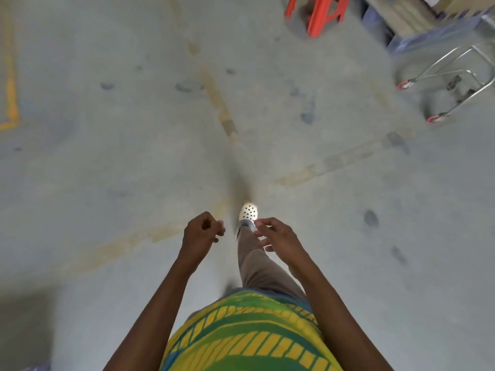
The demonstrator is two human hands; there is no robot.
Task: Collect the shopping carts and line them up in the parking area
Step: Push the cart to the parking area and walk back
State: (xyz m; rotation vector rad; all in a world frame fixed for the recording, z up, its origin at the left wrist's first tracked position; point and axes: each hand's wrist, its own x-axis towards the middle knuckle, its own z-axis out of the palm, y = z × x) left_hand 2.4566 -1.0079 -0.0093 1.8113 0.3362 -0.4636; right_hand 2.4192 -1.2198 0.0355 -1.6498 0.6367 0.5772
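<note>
A metal shopping cart (452,76) with red-rimmed wheels stands at the upper right, partly cut off by the frame edge and blurred. My left hand (202,231) is held out in front of my waist with its fingers curled in, holding nothing. My right hand (278,236) is beside it, fingers loosely spread and empty. Both hands are far from the cart, low in the middle of the view, above my right leg and white perforated shoe (249,211).
An orange plastic stool (320,12) stands at the top, left of the cart. Boxes and blue crates (417,28) are stacked behind the cart. Faded yellow lines (10,97) cross the grey concrete floor.
</note>
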